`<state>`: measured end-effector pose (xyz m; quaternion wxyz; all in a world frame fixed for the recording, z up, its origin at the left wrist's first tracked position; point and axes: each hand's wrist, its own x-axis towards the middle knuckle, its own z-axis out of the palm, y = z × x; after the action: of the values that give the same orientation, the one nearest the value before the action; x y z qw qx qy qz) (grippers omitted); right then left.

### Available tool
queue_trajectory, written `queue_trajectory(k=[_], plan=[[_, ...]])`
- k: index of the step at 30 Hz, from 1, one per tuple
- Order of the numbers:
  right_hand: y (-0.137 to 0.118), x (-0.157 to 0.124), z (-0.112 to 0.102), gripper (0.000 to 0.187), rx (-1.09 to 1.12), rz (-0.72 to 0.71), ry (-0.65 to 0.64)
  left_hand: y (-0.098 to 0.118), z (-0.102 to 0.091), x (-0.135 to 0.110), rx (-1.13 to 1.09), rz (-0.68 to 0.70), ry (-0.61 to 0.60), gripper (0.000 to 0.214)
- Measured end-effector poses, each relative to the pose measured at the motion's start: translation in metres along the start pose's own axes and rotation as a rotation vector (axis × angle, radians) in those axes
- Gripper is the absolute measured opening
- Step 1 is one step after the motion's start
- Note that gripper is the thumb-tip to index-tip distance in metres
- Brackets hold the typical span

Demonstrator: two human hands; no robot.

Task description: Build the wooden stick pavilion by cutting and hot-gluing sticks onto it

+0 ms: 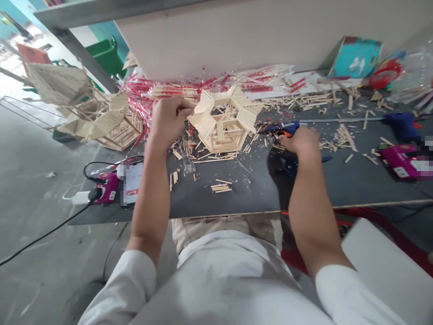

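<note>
Grips glue gun [283, 128] in R hand [301, 141], fingers curled nr orange trigger, nozzle end just beside right side of stick model [221, 133]. Crooks fingers of L hand [169, 119] at opp. edge of stick model; can't tell if pinching a stick or just touching. Sits upright betw. both hands, toward back of table [196, 203]: ring of slatted panels flared over slatted base, w/ hole open in middle. Looks well along, prob.: base & flared panels joined, shape holding together. Shows open gaps betw. lower bars; can't tell if finished or due more sticks. Leaves unused a small row of cut sticks [221, 186] nr front edge, plus scattered sticks [345, 137] to right. Past L hand, shows bigger stick structure [104, 124] at table's left end, apparently further built. Also around: phone [134, 178] & purple power strip [108, 186] left of L forearm, 2nd glue gun [402, 126] far right, bagged red sticks [149, 90] at back.
</note>
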<state>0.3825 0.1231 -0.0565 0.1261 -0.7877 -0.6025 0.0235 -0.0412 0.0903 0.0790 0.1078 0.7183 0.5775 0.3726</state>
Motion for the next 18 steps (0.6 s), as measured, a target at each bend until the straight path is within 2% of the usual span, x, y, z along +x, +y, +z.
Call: queue_trajectory(k=[3,5,7,9,13,18], plan=[[-0.01,-0.009,-0.015,0.067,0.018,0.176,0.003,-0.022,0.008,-0.018,0.022,-0.059,0.088,0.014],[-0.016,-0.016,-0.024,0.07,0.112,0.235,0.05,-0.034,0.016,-0.033,0.048,-0.114,0.164,0.015],[-0.021,-0.021,-0.032,0.068,0.21,0.25,0.116,-0.042,0.025,-0.045,0.068,-0.171,0.172,0.021],[-0.027,-0.025,-0.036,0.062,0.28,0.213,0.196,-0.047,0.032,-0.054,0.053,-0.198,0.144,0.026],[-0.046,-0.036,-0.039,0.047,0.366,0.057,0.364,-0.049,0.041,-0.059,0.068,-0.226,0.18,0.036],[-0.068,-0.053,-0.047,0.041,0.373,-0.12,0.415,-0.05,0.055,-0.064,0.151,-0.212,0.126,0.024]])
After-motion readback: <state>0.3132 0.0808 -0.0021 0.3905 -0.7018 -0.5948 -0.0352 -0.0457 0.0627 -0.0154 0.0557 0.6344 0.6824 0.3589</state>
